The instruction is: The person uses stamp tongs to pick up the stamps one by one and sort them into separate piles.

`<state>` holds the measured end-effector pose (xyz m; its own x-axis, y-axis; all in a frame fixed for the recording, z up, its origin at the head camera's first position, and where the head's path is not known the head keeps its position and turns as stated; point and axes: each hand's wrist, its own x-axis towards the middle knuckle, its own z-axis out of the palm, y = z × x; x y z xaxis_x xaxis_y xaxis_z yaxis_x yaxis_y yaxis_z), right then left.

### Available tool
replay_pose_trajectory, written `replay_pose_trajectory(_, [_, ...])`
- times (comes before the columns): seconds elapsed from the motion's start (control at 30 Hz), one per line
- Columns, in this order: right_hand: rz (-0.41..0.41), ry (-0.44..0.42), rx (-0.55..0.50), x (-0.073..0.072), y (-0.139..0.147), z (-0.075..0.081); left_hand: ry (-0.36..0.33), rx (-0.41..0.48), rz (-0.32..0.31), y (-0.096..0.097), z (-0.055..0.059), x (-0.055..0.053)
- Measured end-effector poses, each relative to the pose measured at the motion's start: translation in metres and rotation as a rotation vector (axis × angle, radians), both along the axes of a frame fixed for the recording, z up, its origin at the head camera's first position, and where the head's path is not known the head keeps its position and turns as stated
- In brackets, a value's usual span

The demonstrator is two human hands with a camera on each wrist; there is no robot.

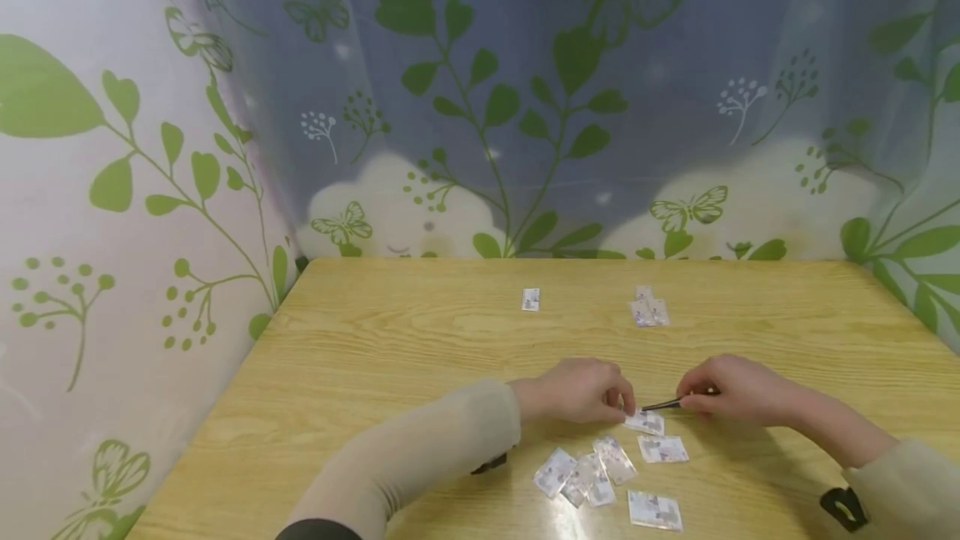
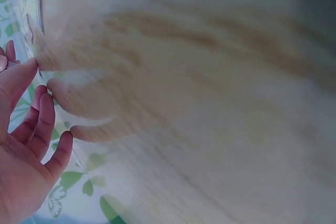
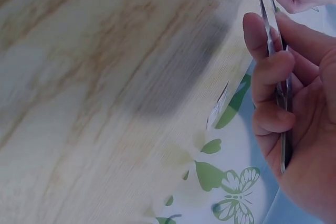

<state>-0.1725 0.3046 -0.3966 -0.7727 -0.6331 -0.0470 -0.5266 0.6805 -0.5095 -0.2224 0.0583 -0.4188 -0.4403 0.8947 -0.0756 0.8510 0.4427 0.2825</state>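
Near the middle of the table, my left hand (image 1: pixel 588 390) pinches the left corner of a small shiny printed packet (image 1: pixel 648 422), its other fingers loosely bent with their tips at the wood. My right hand (image 1: pixel 738 390) grips slim metal tweezers (image 3: pixel 271 40) with the fingers wrapped along the shaft. The tweezer tips lie over the upper edge of this same packet in the head view. Just below it lies another printed packet (image 1: pixel 663 449). The left wrist view catches my left hand (image 2: pixel 37 140) at its edge, with the packet partly cut off.
Several overlapping packets (image 1: pixel 592 477) lie in front, with a single packet (image 1: pixel 655 511) to their right. Farther back are a lone packet (image 1: pixel 531 299) and a small group of packets (image 1: pixel 648 311). A leaf-patterned curtain (image 1: pixel 480 148) stands behind the wooden table (image 1: pixel 375 340).
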Motion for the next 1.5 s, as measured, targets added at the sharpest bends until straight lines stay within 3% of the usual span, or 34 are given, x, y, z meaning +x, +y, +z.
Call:
replay_pose_trajectory(0.27, [0.005, 0.025, 0.013, -0.005, -0.004, -0.001, -0.006, -0.003, -0.03, -0.002, 0.002, -0.001])
replay_pose_trajectory(0.77, [-0.142, 0.081, 0.072, -0.004, -0.009, -0.001, -0.01, 0.016, -0.015, -0.003, 0.002, -0.005])
replay_pose_trajectory(1.23, [-0.131, 0.076, 0.059, 0.007, -0.008, -0.001, -0.003, 0.023, 0.034, -0.003, 0.002, -0.01])
replay_pose_trajectory(1.5, [-0.123, 0.084, 0.045, 0.011, -0.012, -0.003, -0.014, 0.017, 0.05, -0.003, 0.001, -0.008])
